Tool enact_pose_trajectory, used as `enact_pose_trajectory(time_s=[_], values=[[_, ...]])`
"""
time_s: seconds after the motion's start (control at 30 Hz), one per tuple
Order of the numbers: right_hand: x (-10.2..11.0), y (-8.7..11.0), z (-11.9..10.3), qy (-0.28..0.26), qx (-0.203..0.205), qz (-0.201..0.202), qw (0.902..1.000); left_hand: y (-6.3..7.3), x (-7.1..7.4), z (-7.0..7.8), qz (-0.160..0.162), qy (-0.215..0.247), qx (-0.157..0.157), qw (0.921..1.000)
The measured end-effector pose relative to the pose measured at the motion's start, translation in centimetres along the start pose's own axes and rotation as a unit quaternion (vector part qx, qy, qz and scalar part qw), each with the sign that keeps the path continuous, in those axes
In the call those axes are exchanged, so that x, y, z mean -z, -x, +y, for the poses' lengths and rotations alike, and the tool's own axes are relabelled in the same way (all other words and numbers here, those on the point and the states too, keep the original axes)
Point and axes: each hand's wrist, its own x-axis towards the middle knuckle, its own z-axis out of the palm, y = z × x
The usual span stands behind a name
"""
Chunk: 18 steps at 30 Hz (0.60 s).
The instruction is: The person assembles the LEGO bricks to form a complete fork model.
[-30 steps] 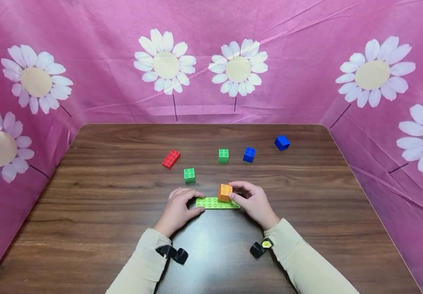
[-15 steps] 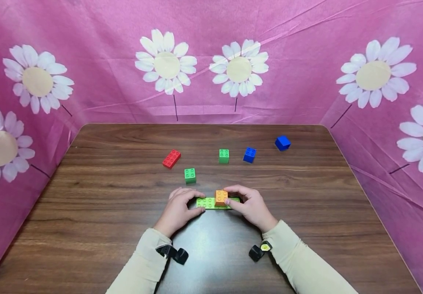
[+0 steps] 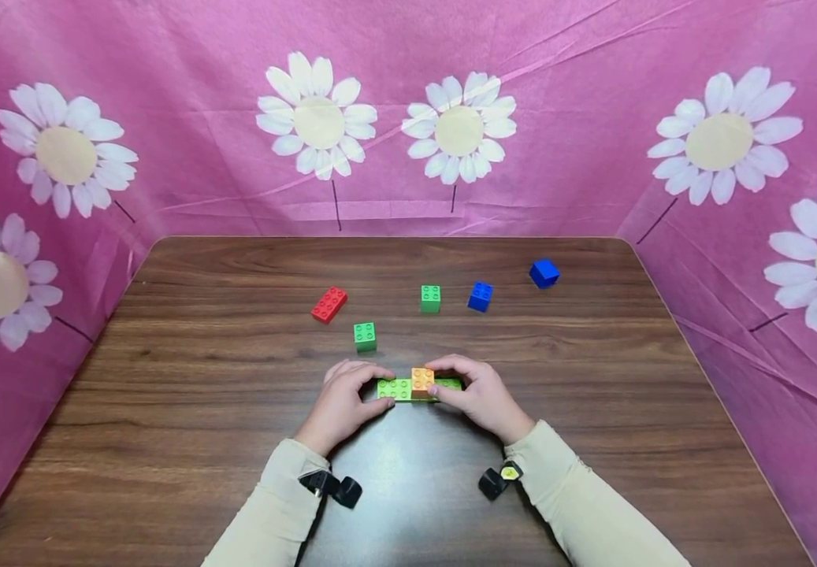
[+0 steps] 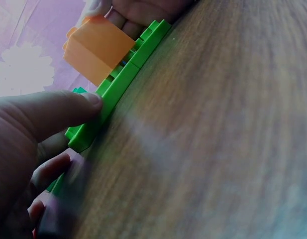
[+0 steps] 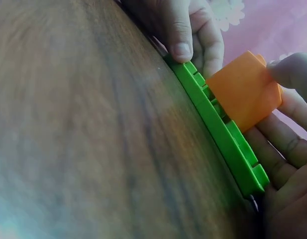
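Two thin lime-green toy building plates [image 3: 395,390] lie end to end in a row on the table in the head view. My left hand [image 3: 343,399] pinches the left end of the row between thumb and fingers. With thumb and fingers my right hand [image 3: 482,396] pinches an orange building brick [image 3: 422,381] by its right side. That brick sits right at the studs across the middle of the row, where the plates meet. In the right wrist view the orange brick [image 5: 243,92] stands close over the green plate [image 5: 215,127], studs showing on both sides.
Beyond my hands lie a green brick [image 3: 365,336], a red brick [image 3: 328,305], another green brick [image 3: 430,298] and a blue brick [image 3: 480,296]. Farther right, a blue brick [image 3: 544,273] lies on its side. A pink flowered cloth [image 3: 394,205] surrounds the wooden table [image 3: 202,378].
My right hand has moved left and down with the orange brick, from over the right plate onto the middle of the row. My left hand has stayed at the left end.
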Motion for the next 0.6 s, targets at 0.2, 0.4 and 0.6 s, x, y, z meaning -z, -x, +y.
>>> enact_pose_trajectory(time_s=[0.2, 0.4, 0.6], values=[[0.1, -0.1, -0.1, -0.002, -0.004, -0.01, 0.9999, 0.0, 0.0, -0.1, 0.008, 0.011, -0.003, 0.9999], [0.2, -0.1, -0.1, 0.002, -0.003, -0.014, 0.9999, -0.4, -0.4, -0.1, 0.028, 0.038, -0.025, 0.9986], [0.2, -0.2, -0.2, 0.012, 0.002, -0.014, 0.9998, -0.8, -1.0, 0.5, 0.02, 0.092, -0.028, 0.9952]])
